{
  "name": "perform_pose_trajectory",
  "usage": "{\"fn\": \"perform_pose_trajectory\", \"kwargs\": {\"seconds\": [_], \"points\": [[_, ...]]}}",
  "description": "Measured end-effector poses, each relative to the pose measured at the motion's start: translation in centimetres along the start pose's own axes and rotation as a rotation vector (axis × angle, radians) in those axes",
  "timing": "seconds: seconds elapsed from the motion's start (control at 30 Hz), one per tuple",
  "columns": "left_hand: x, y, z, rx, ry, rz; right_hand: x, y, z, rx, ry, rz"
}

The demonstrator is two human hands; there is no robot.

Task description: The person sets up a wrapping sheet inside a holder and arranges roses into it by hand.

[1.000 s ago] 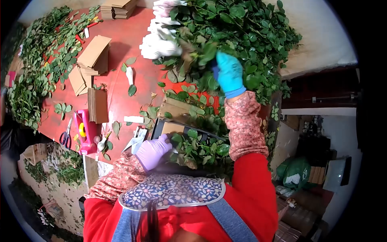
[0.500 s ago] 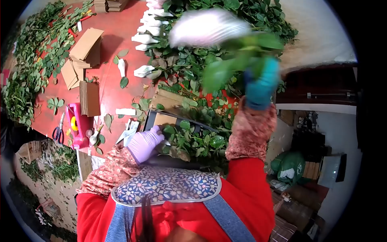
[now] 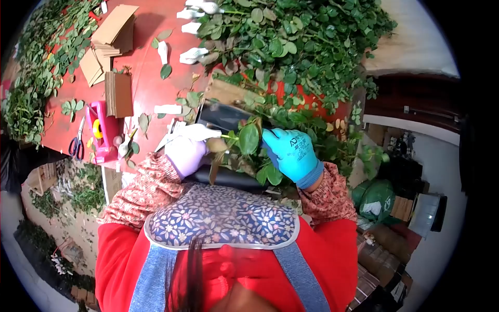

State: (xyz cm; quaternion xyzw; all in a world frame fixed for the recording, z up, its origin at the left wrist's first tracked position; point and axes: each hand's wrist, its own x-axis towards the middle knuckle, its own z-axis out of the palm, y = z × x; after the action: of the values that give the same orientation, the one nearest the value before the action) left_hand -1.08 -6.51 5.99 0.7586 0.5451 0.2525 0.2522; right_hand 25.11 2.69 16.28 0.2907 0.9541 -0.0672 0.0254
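Note:
A rose with its bud in a white foam net (image 3: pixel 201 132) lies crosswise in front of me, its leafy stem (image 3: pixel 249 138) running to the right. My left hand (image 3: pixel 184 154), in a lilac glove, is closed at the netted bud, its fingertips partly hidden. In a teal glove, my right hand (image 3: pixel 292 155) is closed round the stem among the leaves. Beneath them is a dark tray (image 3: pixel 223 115) with a cardboard strip (image 3: pixel 228 91) along its far side.
Leafy rose stems (image 3: pixel 312 41) pile up at the back right, several netted buds (image 3: pixel 193 55) at their left end. On the red table (image 3: pixel 148 78) are cardboard pieces (image 3: pixel 118 93), a pink tape dispenser (image 3: pixel 106 138), scissors (image 3: pixel 77 144) and a white strip (image 3: pixel 168 109). More foliage (image 3: pixel 39 78) lies far left.
My right hand has come down from the raised stem pile toward my left hand, bringing a rose. The left hand has left the tray's cardboard and is now at the netted bud.

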Motion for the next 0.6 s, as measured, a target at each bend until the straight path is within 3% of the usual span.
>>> {"fn": "perform_pose_trajectory", "kwargs": {"seconds": [0.03, 0.1, 0.13, 0.17, 0.23, 0.3, 0.33, 0.4, 0.43, 0.53, 0.6], "points": [[0.3, 0.2, -1.1, 0.094, -0.293, -0.037, -0.5, -0.4, 0.0, 0.008, 0.002, 0.004], [-0.1, 0.1, 0.1, -0.179, -0.076, -0.123, -1.1, -1.1, -0.9, -0.009, 0.051, 0.008], [-0.3, -0.6, 1.0, -0.499, -0.038, -0.159, -1.8, -2.5, -2.5, 0.019, 0.174, 0.012], [0.5, -0.2, 0.4, -0.82, 0.009, -0.188, -2.3, -3.8, -4.5, 0.038, 0.156, 0.003], [1.6, 1.0, -2.4, 0.01, -0.285, 0.025, -2.9, -5.0, -4.3, 0.063, 0.128, -0.056], [1.7, 0.3, -1.1, 0.046, -0.112, 0.193, -1.8, -4.2, -3.1, 0.048, 0.043, 0.011], [2.0, 0.3, -1.2, -0.49, -0.232, -0.173, -1.4, -2.7, -0.8, 0.023, 0.0, 0.045], [1.6, 0.0, -0.3, -0.489, -0.273, -0.289, -0.8, 1.5, 5.6, -0.042, -0.071, 0.108], [0.9, -0.5, 0.5, 0.031, -0.2, -0.005, -0.9, 3.3, 8.3, -0.085, -0.099, 0.146], [1.7, 0.6, -0.8, -0.132, -0.205, 0.053, -1.5, 4.8, 10.5, -0.149, 0.057, 0.151], [1.6, 0.5, -0.9, -0.122, -0.25, -0.032, -1.6, 4.9, 10.8, -0.094, 0.044, 0.171]]}}
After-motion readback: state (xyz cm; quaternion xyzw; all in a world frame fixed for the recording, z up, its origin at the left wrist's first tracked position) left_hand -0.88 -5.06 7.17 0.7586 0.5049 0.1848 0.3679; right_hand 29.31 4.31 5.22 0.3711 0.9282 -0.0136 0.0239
